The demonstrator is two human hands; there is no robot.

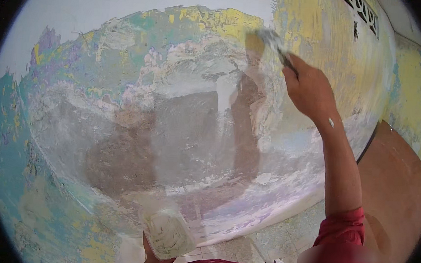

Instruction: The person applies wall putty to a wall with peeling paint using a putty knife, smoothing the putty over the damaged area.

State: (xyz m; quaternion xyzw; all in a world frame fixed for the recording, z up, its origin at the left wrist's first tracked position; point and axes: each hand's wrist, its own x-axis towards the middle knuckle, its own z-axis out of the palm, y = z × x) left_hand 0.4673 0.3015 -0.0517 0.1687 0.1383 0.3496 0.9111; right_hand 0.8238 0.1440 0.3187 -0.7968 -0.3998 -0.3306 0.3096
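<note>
In my raised right hand [313,92] is the dark handle of a putty knife [278,49], its blade smeared with white paste. The blade is at the wall [187,120], up where yellow paint borders a white area; motion blurs it, so contact is hard to judge. A small white blob sits on my right wrist. Low in front of me, my left hand [155,262] grips a translucent plastic tub [191,237] from its left and underside. Whitish putty [164,231] lies inside the tub. Most of the left fingers are hidden behind it.
The wall shows peeling yellow, teal and lilac paint around a rough grey bare patch, with a fresh white streak [226,91]. A vent grille [363,12] is at upper right. A brown board [399,159] stands at right. Pale floor tiles [281,229] lie below.
</note>
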